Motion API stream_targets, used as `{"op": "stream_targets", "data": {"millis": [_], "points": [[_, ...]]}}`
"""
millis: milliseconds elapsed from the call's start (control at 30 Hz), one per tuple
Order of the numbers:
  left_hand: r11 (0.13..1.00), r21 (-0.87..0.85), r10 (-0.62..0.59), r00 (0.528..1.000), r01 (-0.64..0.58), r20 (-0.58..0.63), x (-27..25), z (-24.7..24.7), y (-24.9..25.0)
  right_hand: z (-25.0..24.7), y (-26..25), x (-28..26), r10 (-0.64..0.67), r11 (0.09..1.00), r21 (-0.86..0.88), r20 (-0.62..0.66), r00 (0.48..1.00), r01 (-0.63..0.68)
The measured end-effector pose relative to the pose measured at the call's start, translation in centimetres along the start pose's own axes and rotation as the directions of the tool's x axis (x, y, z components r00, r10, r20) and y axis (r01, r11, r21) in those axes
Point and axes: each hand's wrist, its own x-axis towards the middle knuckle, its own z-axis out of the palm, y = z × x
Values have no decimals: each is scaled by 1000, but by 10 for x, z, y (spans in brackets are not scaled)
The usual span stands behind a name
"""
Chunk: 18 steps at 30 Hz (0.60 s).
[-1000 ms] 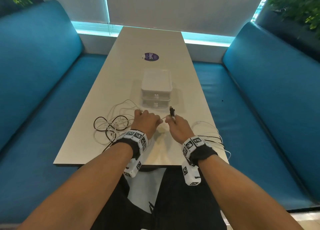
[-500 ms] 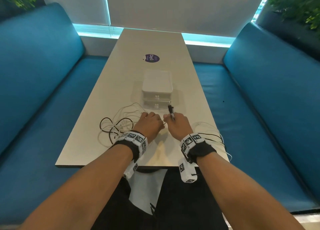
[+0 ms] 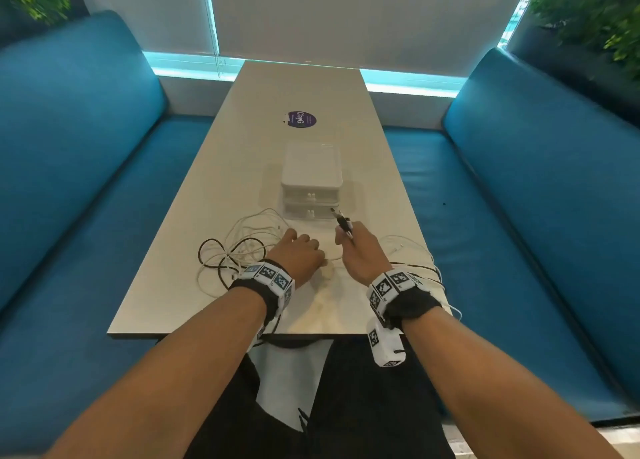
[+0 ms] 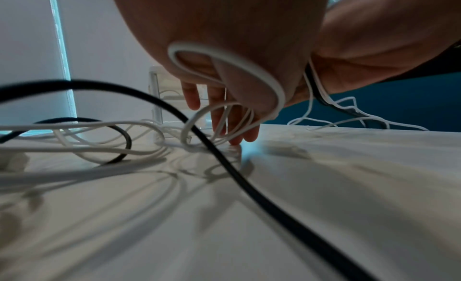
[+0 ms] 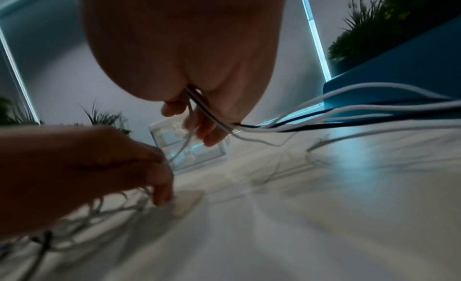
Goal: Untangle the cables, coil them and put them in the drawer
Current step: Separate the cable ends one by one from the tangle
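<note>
— Blue booth benches (image 3: 86,167) run along both sides of a long pale table (image 3: 242,140). What lies on it?

— Tangled cables (image 3: 239,247), white ones mixed with a black cable (image 4: 224,163), spread in loops on the near left part of the table, just beside my left hand (image 3: 298,255).

— And what are your hands doing?

— My left hand sits low over the tangle. White loops (image 4: 232,68) pass under my palm and between my fingers (image 4: 192,98), which point down with the tips at the tabletop; the fingers are gathered round those strands. My right hand (image 3: 360,250) is raised a little and closed round a bunch of black and white strands (image 5: 207,111). A black plug (image 3: 341,221) sticks up out of that fist, and the rest of the bunch trails off to my right, over the table edge.

— Where is the drawer?

— A small white two-drawer box (image 3: 311,181) stands in the middle of the table, just beyond both hands. Both drawers look pushed in. Beyond it a round purple sticker (image 3: 300,119) lies on the tabletop, and green plants (image 3: 595,15) stand behind the benches.
</note>
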Motion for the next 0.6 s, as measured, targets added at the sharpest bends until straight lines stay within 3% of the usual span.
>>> {"op": "stream_targets", "data": {"millis": [167,267,367,467,600], "points": [[997,66,42,995,-48,92,-2,-1,4,12,-30,-5,-47,997,64,143,989,38],[965,217,117,983,-145,139,-9,-6,3,20,-34,-5,-97,985,-122,220,971,126],[991,96,84,993,-93,86,-15,-4,-7,15,-23,-4,-163,915,-321,256,953,243],[1000,-18,16,1000,-16,-18,-18,-1,-24,-1,-4,-1,-105,867,-458,215,971,195],[999,43,1,998,2,-68,-14,-4,-22,-7,4,-4,-63,789,-588,211,976,178]]}}
